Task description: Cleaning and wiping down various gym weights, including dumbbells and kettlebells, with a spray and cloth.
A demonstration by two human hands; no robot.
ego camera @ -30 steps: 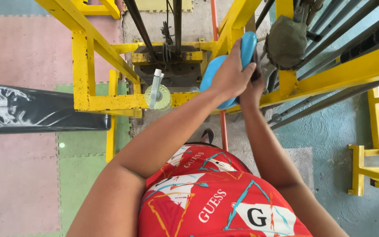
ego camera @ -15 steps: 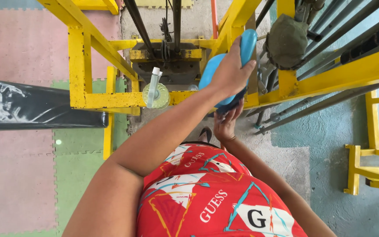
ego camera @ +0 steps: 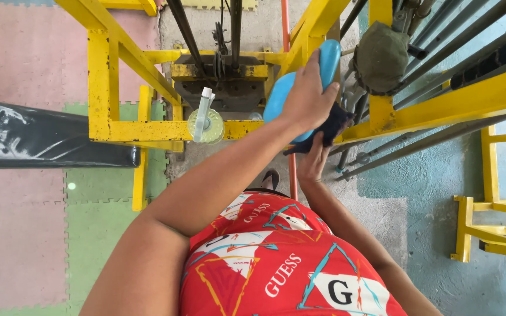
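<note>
My left hand (ego camera: 307, 93) grips a light-blue oblong pad (ego camera: 329, 61) that hangs at the yellow metal frame (ego camera: 101, 82) of a gym machine. Just under the pad, my right hand (ego camera: 313, 161) reaches up and holds a dark cloth (ego camera: 330, 127) against the pad's lower end and the yellow beam. A clear spray bottle (ego camera: 205, 120) with a white nozzle, seen from above, stands on the yellow crossbeam to the left of my left hand.
A black padded bench (ego camera: 42, 136) juts in from the left. Dark steel bars (ego camera: 458, 64) and an olive-green bag (ego camera: 382, 52) fill the upper right. Another yellow frame (ego camera: 487, 228) stands at the right on the blue floor. Pink and green foam mats (ego camera: 24, 222) cover the left floor.
My right hand has dropped from beside the pad to just below it, taking the dark cloth with it. My left hand keeps its grip on the blue pad.
</note>
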